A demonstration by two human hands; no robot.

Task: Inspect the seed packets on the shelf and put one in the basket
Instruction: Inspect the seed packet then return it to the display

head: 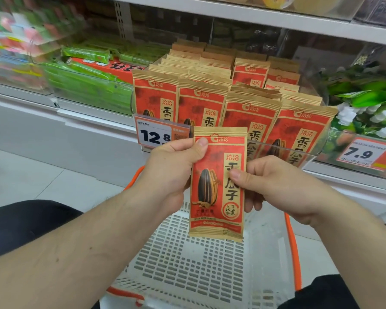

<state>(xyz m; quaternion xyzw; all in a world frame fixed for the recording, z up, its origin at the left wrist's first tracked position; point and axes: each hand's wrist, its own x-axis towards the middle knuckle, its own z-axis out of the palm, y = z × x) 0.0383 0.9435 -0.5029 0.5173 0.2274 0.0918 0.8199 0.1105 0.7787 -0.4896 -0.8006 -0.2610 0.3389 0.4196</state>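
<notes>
Both hands, left (pixel 172 170) and right (pixel 274 186), pinch one seed packet (pixel 217 186) (fingers behind hidden) above the white basket (pixel 187 264); shelf (pixel 98 121) packets (pixel 201 103) blur leftward.

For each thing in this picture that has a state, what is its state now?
Seed packet: sealed, upright, held above the basket.
Left hand: grips the packet's upper left edge.
Right hand: pinches the packet's right edge.
Basket: white, nothing visible inside.
Shelf packets: standing in rows.

A single head-worn camera looks forward and down, close above the white slotted plastic basket (pixel 187 264), facing the shelf beyond it.
</notes>
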